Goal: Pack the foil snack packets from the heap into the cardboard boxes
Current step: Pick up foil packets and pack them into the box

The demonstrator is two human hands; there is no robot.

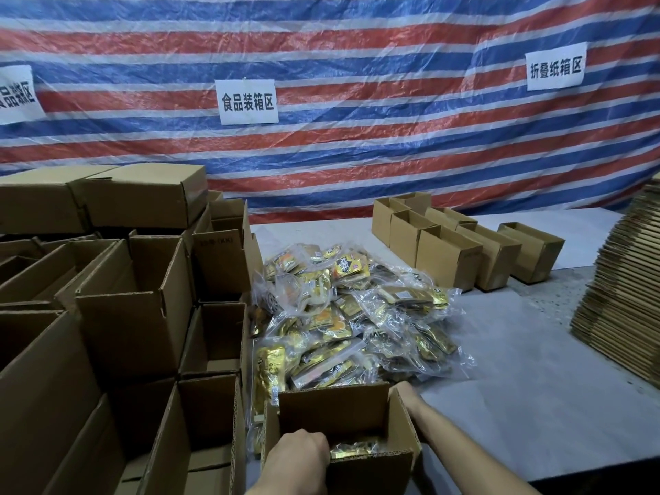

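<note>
- The heap of foil snack packets (357, 316) lies on the tabletop (535, 351), directly beyond the open cardboard box (343, 416) and against its far wall.
- Gold packets (353, 450) already sit inside the box.
- The right hand (407, 394) is nearer the heap, at the box's far right corner. Its fingers are hidden, so its grip cannot be told.
- The left hand (300, 455) dips over the near rim with fingers curled. Whether it grasps a packet is unclear.

Left side of bench (518, 369): blocked by stacked open boxes (135, 316), set tight against the heap of packets (350, 316) at centre. Near edge: open box (332, 401) touches the heap. Toward far edge: row of small boxes (450, 259). Right edge: stack of flat cardboard (621, 287). Bare bench between heap and stack is passable.
</note>
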